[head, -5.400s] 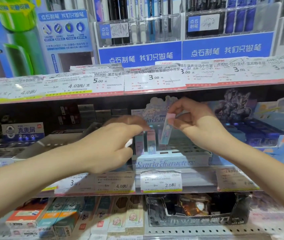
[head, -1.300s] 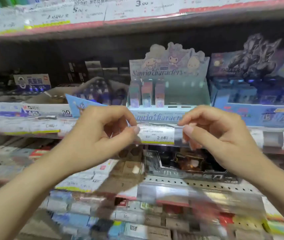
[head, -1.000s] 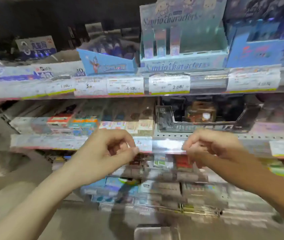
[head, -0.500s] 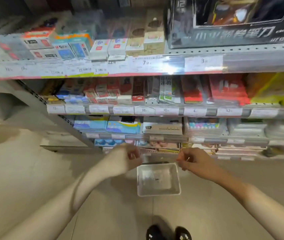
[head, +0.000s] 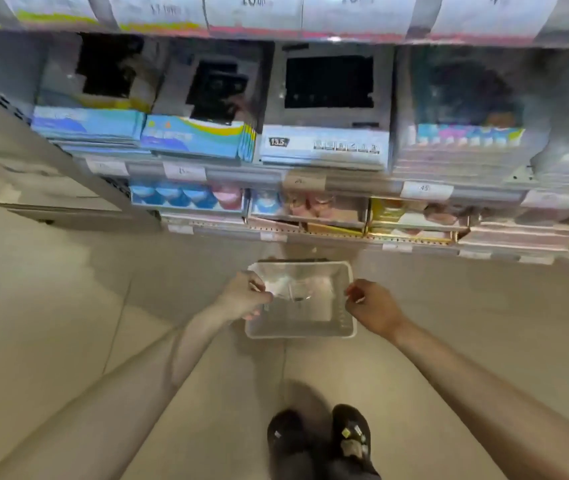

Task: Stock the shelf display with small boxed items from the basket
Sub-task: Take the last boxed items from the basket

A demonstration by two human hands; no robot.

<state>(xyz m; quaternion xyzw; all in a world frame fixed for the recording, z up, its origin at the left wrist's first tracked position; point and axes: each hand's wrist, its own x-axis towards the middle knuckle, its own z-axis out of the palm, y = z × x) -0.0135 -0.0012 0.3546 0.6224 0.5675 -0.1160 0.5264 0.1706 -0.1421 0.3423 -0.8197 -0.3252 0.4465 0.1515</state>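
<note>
Your left hand (head: pixel 244 299) fingers pinched crumpled clear wrapper (head: pixel 290 289) over basket (head: pixel 345 332). Your right hand (head: pixel 373 306) fingers curled, grip unclear. Basket sat on floor (head: pixel 68 306) below shelf (head: pixel 310 181); boxed items inside too blurred to make out.

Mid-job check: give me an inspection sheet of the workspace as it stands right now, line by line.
Surface: beige floor, bare around the basket.
Job's things: white basket on the floor before the lowest shelf; something clear and crumpled lies in it, too blurred to name. No small boxes made out.
Clutter: nothing seen.
Grippers: left hand at the basket's left rim, right hand at its right rim; both with fingers curled, grip unclear.
Cables: nothing seen.
Surroundings: stocked shelves with price tags above the basket; the person's dark shoes below it.
</note>
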